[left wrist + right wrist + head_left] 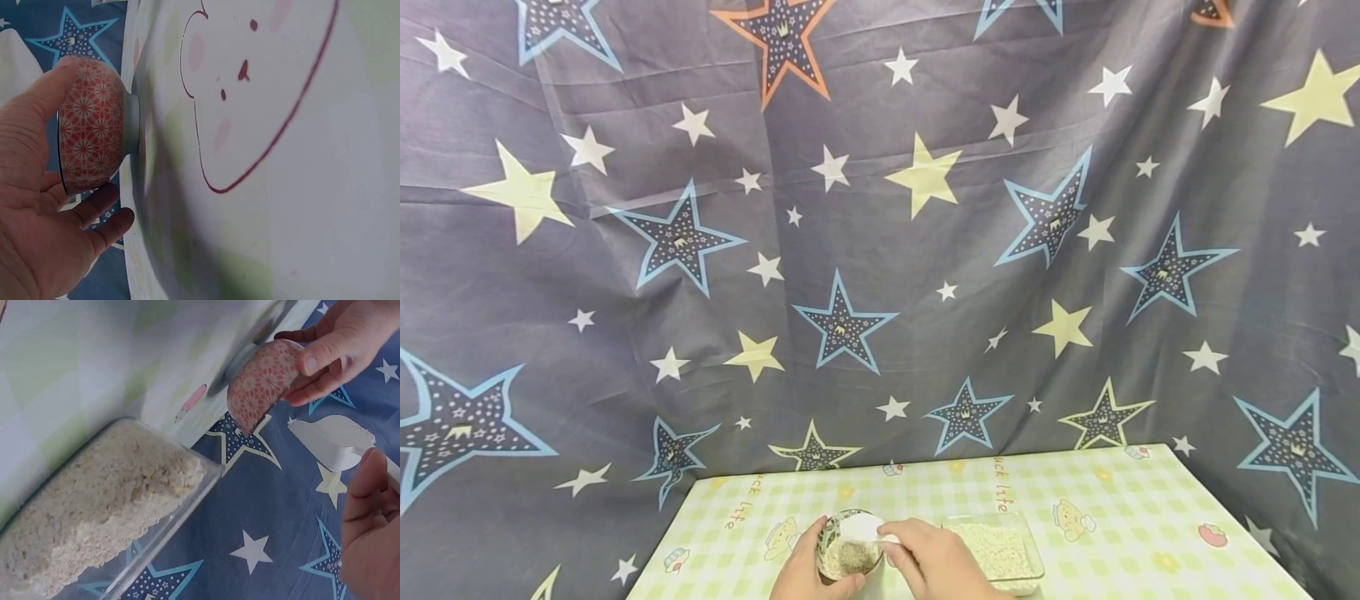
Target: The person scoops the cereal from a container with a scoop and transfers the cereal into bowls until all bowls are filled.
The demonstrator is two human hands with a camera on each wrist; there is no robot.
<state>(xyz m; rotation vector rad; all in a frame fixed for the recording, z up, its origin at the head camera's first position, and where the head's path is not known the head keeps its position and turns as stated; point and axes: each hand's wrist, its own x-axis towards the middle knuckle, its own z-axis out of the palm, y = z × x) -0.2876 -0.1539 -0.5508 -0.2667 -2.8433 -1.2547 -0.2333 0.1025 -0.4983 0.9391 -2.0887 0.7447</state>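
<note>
My left hand (pixel 803 572) grips a small bowl (pixel 94 128) from the side, thumb at the rim and fingers round the far side. Its outside is red with white flowers, above a pale foot, and it stands on the table. In the head view oat flakes (pixel 848 558) lie inside it. My right hand (pixel 936 560) pinches the handle of a white scoop (pixel 334 440), whose head overlaps the bowl's opening in the head view. From the right wrist, the scoop appears above the rim, apart from it.
A clear rectangular container (pixel 1037 571) of oat flakes (pixel 106 494) stands right of the bowl, close by my right hand. The table wears a green-and-white checked cloth (pixel 1120 533) with cartoon prints. Behind it hangs a dark curtain (pixel 880 242) printed with stars.
</note>
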